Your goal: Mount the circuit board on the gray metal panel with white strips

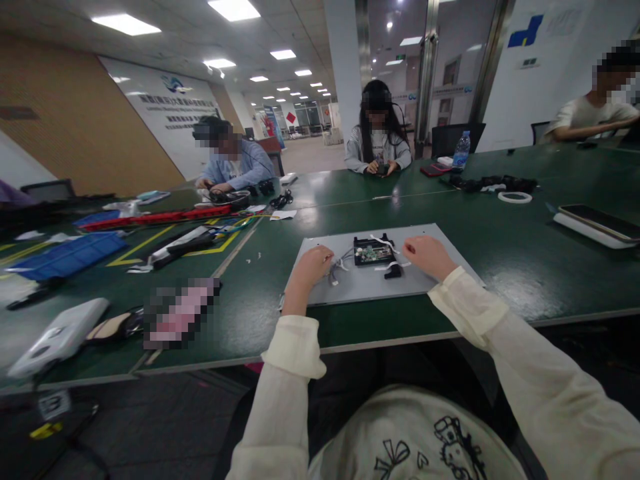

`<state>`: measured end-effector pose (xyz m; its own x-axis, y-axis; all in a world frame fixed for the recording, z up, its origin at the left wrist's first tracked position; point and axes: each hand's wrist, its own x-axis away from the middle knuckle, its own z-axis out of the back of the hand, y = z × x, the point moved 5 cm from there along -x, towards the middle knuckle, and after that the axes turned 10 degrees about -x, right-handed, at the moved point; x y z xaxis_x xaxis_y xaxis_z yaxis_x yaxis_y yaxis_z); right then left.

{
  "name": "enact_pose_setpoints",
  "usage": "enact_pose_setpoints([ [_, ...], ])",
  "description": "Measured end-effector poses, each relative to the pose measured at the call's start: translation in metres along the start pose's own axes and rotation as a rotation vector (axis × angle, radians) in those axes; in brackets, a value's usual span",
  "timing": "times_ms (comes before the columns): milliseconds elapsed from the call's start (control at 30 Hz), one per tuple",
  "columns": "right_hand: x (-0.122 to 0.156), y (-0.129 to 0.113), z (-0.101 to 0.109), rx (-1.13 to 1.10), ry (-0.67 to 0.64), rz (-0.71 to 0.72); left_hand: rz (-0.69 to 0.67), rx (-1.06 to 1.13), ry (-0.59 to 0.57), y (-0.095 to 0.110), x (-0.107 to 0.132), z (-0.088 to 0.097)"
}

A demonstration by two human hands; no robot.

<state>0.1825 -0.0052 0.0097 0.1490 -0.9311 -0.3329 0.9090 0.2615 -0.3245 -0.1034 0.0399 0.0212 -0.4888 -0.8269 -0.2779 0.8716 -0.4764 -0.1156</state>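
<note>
A black open housing with a green circuit board (374, 252) in it lies on a grey flat panel (320, 293) in front of me. To its left, my left hand (313, 268) has its fingers closed at a bundle of thin grey wires (342, 261) that runs to the board. My right hand (426, 255) is curled just right of the housing, fingertips together; whatever they hold is hidden. White strips (385, 244) cross the board's upper right. A small black part (393, 270) rests on the panel below the housing, beside another white strip.
On the left are a phone in a pink case (185, 312), a white device (60, 337) and a blue tray (70, 257). A tape roll (515, 197), water bottle (461, 151) and phone (600, 222) stand or lie to the right. Several people sit around the green table (340, 200).
</note>
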Motion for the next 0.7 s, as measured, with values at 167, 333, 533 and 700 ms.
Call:
enact_pose_setpoints([
  [167, -0.001, -0.010, 0.011, -0.125, 0.095, 0.047, -0.018, 0.018, 0.110, 0.002, 0.000, 0.008],
  [333, -0.011, -0.051, 0.020, -0.414, 0.131, 0.204, 0.030, 0.005, 0.154, 0.006, 0.003, 0.014],
  [533, -0.046, -0.104, -0.015, -0.574, -0.054, 0.342, 0.038, -0.026, 0.158, 0.013, 0.005, 0.018],
  [700, -0.055, -0.121, -0.056, -0.265, -0.234, 0.458, 0.050, -0.025, 0.202, 0.011, 0.008, 0.021],
])
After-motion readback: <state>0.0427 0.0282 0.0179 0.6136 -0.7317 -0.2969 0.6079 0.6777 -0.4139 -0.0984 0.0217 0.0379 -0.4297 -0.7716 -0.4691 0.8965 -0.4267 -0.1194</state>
